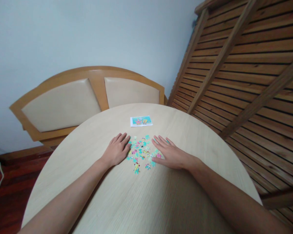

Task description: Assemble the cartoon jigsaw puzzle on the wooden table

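Head view: left hand (117,150) and right hand (169,152) lie flat, palms down, fingers extended and gripping nothing, on a round table (136,201). Loose puzzle pieces (142,152) lie scattered between the hands, touching both sets of fingertips. Beyond the pieces, well apart, rests a picture card (141,121).
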Motion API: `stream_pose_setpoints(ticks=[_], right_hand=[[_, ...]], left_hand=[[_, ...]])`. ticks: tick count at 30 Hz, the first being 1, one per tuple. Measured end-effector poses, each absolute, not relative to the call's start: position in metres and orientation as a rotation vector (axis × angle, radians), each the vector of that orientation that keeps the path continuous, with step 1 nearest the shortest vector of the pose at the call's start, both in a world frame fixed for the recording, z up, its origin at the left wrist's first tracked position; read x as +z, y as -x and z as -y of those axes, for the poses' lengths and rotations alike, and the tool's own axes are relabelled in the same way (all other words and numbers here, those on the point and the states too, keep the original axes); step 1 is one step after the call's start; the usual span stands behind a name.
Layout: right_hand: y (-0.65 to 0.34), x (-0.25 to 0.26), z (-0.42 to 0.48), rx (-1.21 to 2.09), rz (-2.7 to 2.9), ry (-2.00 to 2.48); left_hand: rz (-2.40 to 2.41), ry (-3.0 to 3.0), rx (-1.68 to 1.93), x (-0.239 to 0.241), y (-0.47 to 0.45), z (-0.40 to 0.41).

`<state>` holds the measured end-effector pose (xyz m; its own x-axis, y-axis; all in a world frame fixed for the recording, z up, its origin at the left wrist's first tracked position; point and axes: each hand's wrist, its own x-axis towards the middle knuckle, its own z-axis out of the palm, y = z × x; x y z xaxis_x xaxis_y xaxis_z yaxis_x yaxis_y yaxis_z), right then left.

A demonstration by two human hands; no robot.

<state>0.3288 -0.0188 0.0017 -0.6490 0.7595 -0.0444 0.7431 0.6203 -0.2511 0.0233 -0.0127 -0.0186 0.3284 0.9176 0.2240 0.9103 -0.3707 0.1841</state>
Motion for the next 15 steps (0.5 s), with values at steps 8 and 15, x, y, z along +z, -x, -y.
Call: stream_pose_setpoints(ticks=[8,15], right_hand=[[-0.328,0.002,0.018,0.402,2.775,1.285],[-0.333,0.005,0.016,0.373,2.755,1.311]], left_hand=[[-1.774,-2.501,0.324,-0.011,-0.012,0.013],[-1.843,-2.493,0.272,-0.006,-0.004,0.01]])
